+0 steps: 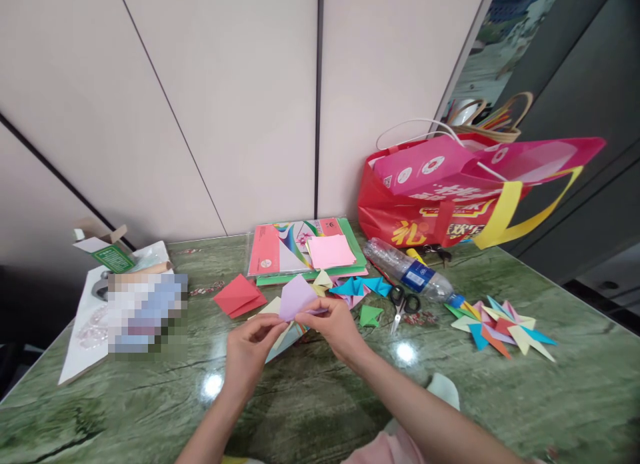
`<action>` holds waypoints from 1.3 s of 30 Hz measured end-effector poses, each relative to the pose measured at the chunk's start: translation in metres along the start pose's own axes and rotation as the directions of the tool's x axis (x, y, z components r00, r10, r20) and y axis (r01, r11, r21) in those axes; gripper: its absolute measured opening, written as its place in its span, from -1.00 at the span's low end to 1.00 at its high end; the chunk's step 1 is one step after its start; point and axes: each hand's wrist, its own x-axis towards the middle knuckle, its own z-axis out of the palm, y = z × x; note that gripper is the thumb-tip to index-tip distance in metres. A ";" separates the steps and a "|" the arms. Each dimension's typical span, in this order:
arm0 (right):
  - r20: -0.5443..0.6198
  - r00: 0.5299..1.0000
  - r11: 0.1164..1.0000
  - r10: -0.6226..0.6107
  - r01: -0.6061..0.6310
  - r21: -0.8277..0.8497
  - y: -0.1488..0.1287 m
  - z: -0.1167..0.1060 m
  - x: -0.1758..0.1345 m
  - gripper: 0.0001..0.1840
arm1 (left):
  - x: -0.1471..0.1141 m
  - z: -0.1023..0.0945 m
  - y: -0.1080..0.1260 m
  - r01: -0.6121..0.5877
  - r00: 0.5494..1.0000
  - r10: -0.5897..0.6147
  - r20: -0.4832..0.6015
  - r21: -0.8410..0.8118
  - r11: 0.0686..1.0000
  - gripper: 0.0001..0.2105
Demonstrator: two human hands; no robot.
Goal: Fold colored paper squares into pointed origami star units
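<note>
A folded sheet of purple paper point(299, 296) is held up between both hands over the table. My left hand point(249, 347) pinches its lower left edge between thumb and fingers. At the lower right edge, my right hand point(333, 325) grips the same sheet with thumb and forefinger. Behind and below it lie pale yellow and light blue papers point(285, 344), partly hidden by the hands. To the left rests a red folded paper point(240, 296). Blue folded pieces point(361, 287) and a green folded piece point(371, 316) lie to the right.
Black-handled scissors point(400, 307) and a plastic bottle point(410, 271) lie on the right. Beyond them are a many-coloured paper star point(500, 325) and a red bag point(425, 204). Paper packs point(275, 251) sit against the wall. A small box point(107, 251) and white board point(80, 344) stand left.
</note>
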 end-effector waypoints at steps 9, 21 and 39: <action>-0.004 1.000 0.997 0.021 -0.020 0.073 0.001 0.003 -0.001 -0.82 | -0.004 0.004 0.001 0.092 0.996 -0.094 -0.005 -0.151 0.984 -0.93; -0.051 0.998 0.996 -0.024 0.029 0.086 -0.007 0.006 -0.006 -0.83 | -0.007 0.007 0.005 0.103 0.995 -0.105 -0.001 -0.179 0.978 -0.92; 0.001 0.990 0.975 -0.138 0.136 -0.175 -0.011 0.006 -0.010 -0.76 | -0.003 0.004 0.007 0.406 0.893 -0.313 0.325 -0.277 0.871 -0.77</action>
